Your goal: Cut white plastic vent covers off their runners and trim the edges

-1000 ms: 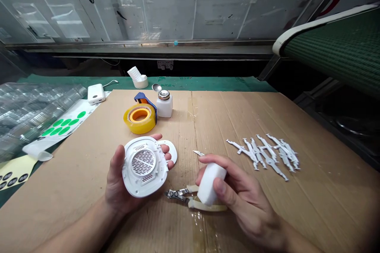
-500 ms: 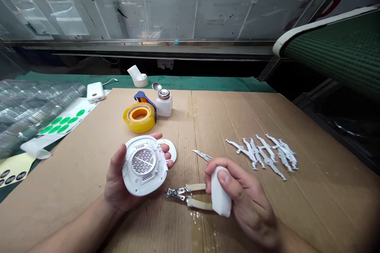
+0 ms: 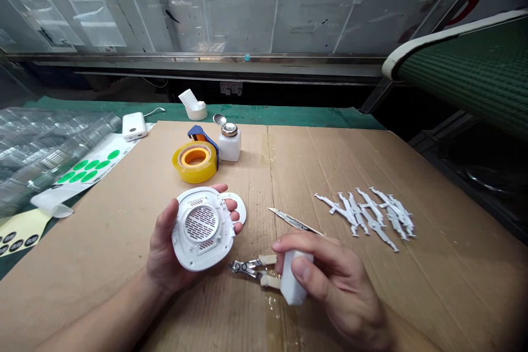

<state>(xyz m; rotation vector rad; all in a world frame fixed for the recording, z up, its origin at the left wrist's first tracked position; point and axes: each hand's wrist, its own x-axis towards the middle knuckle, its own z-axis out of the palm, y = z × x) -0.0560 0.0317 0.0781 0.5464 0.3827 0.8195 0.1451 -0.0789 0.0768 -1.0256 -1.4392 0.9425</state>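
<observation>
My left hand (image 3: 165, 253) holds a round white plastic housing (image 3: 201, 229) with a slotted grille, its fingertips showing behind it. A thin white ring-shaped piece (image 3: 238, 207) sits behind the housing against those fingers. My right hand (image 3: 330, 280) grips a white foam block (image 3: 293, 280), its lower end sticking out below my fingers. A craft knife (image 3: 295, 221) lies on the cardboard just beyond my right fingers, and they hide its rear end. Beige-handled side cutters (image 3: 247, 268) lie between my hands, their handles partly under my right hand.
A cardboard sheet (image 3: 412, 286) covers the bench. On it lie small white plastic parts (image 3: 365, 217), a yellow tape roll (image 3: 194, 161), and a pump bottle (image 3: 229, 146). At left are green dot stickers (image 3: 88, 169) and clear plastic trays (image 3: 49, 148). A green conveyor belt (image 3: 462, 66) runs upper right.
My right hand has moved closer to me and turned the foam block, which now points downward, uncovering more of the knife. The housing has rotated slightly in my left hand.
</observation>
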